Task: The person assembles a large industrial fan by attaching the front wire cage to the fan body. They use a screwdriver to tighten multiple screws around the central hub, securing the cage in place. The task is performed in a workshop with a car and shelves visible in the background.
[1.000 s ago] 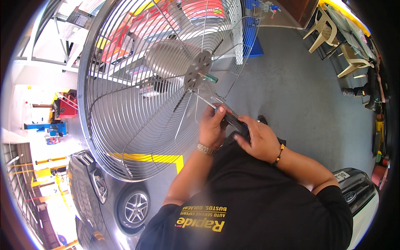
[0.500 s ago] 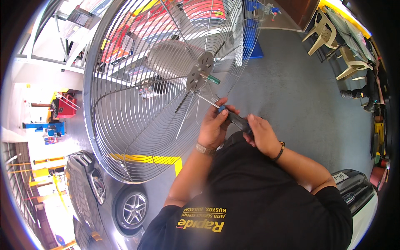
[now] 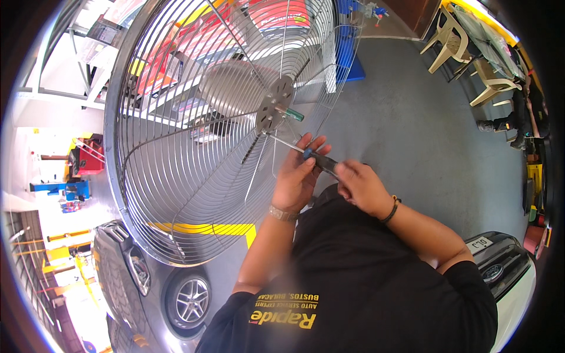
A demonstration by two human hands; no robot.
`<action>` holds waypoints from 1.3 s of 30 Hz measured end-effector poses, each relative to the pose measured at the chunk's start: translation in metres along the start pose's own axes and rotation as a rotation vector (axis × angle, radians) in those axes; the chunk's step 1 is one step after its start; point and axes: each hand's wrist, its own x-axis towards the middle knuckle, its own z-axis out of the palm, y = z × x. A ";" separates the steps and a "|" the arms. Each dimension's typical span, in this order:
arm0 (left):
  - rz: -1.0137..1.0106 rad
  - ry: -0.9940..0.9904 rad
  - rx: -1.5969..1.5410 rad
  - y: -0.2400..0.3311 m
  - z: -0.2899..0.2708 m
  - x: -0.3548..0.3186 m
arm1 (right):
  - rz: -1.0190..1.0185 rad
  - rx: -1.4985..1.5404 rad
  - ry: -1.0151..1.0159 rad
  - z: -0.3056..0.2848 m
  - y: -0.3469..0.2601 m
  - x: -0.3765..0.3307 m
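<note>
grey workshop floor [image 3: 406,117] beside one wire-caged fan [image 3: 223,141]; one screwdriver [image 3: 318,159], reaching the lower edge of the fan's central disc [image 3: 273,112], its handle [image 3: 327,165] grasped by the right hand [image 3: 365,187], its collar [image 3: 308,153] loosely pinched by the left hand [image 3: 294,176], seemingly to keep the shaft [image 3: 285,142] lined up.

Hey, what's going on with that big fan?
A person is working at the large wire fan guard. The left fingers steady a screwdriver at its blue collar; the right fingers grip its back end. Its shaft reaches toward the hub plate's lower edge. A green handle juts from the plate.
</note>
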 end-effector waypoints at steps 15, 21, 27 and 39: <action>0.123 0.080 0.282 0.002 -0.004 0.006 | -0.440 -0.588 0.205 0.007 -0.015 -0.011; 0.055 0.183 0.443 0.001 -0.015 0.003 | -0.454 -0.393 0.282 -0.005 -0.004 0.008; 0.318 0.216 0.378 -0.018 0.006 0.003 | -0.113 -0.017 -0.105 -0.011 0.010 0.015; 0.301 0.312 0.114 -0.022 0.015 -0.001 | 0.039 0.019 -0.068 -0.005 -0.002 0.011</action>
